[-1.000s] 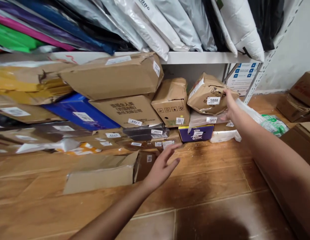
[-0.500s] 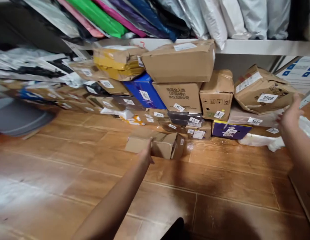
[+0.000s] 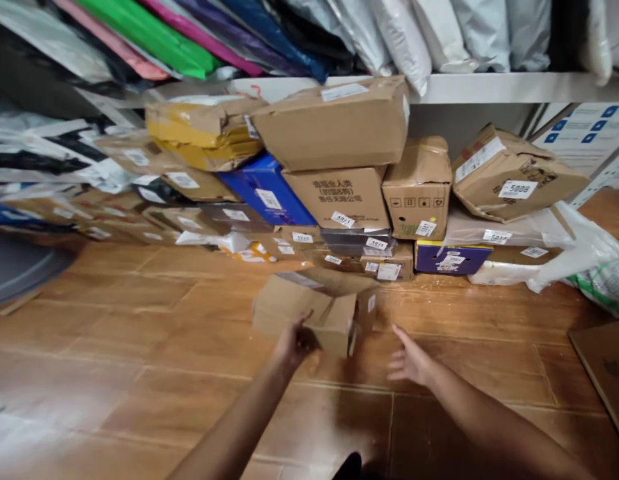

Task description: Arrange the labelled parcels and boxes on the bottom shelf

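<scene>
A crumpled brown cardboard box (image 3: 314, 307) lies on the wooden floor in front of the parcel stacks. My left hand (image 3: 295, 343) grips its near edge, fingers closed on the cardboard. My right hand (image 3: 410, 360) hovers open just to the right of the box, fingers spread, a short gap from it and holding nothing.
Stacked parcels with numbered labels fill the space under a white shelf (image 3: 489, 87): a large brown box (image 3: 334, 123), a blue box (image 3: 266, 193), a dented box marked 5008 (image 3: 514, 177). Plastic mailer bags stand on the shelf. A white plastic bag (image 3: 579, 257) lies at the right.
My left hand has taken hold of the crumpled box and drawn it toward me. My right hand left the 5008 parcel and came down beside the box.
</scene>
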Demonstrator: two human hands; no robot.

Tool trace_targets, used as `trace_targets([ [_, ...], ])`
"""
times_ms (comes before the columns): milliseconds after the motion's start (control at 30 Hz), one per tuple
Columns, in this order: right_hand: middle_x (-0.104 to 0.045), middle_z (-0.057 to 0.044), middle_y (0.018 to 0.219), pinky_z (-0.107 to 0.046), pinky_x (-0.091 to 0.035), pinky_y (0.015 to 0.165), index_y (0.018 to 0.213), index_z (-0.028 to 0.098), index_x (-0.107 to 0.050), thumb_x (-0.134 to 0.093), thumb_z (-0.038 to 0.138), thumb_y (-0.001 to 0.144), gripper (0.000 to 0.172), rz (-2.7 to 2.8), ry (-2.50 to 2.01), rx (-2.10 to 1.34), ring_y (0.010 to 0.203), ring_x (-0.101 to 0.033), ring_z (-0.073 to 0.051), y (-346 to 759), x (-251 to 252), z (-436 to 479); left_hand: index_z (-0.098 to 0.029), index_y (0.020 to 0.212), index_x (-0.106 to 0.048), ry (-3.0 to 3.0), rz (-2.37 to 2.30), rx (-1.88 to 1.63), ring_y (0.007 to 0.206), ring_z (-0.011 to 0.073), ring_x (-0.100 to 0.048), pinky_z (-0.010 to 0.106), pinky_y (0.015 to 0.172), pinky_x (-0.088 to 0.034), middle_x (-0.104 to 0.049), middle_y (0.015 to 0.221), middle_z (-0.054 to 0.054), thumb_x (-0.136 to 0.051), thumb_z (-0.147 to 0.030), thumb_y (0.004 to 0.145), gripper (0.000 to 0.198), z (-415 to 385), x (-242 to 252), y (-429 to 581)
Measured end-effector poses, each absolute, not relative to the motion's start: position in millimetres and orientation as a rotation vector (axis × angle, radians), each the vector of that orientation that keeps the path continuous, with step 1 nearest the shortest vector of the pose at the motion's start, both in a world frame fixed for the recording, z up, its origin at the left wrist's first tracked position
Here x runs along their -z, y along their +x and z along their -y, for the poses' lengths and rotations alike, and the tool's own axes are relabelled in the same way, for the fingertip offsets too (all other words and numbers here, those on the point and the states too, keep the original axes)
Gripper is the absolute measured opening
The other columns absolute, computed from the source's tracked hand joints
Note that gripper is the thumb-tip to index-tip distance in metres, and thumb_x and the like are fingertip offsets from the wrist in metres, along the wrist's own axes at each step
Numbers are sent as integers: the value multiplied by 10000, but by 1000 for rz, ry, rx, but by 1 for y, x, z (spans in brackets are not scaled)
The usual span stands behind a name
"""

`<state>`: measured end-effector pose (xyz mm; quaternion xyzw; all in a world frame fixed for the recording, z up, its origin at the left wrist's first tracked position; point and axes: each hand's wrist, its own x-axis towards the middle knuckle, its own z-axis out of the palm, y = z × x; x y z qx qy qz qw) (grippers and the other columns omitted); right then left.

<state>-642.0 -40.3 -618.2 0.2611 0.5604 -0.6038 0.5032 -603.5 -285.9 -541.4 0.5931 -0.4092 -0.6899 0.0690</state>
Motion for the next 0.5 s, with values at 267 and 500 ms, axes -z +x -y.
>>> trace_targets([
  [267, -767, -207, 1054, -386, -614, 871, 1299, 90, -676, -213, 950, 916, 1048, -882, 731, 1707, 877, -772, -278, -592, 604, -89, -214, 951, -695, 1604, 1598, 2615, 943, 289, -752, 347, 759, -592, -770, 929, 75, -913, -319, 583, 441, 167, 528, -570],
  [500, -757, -187, 1271, -547, -492, 1143, 1276, 234, -743, -380, 1075, 728, 1067, -788, 720, 2203, 1278, -668, -356, -574, 554, -226, -291, 1417, -442, 1013, 1896, 2837, 1323, 379, -658, 477, 1025, -581, -738, 1331, 113, -973, -372, 504, 1059, 41, 444, -591],
])
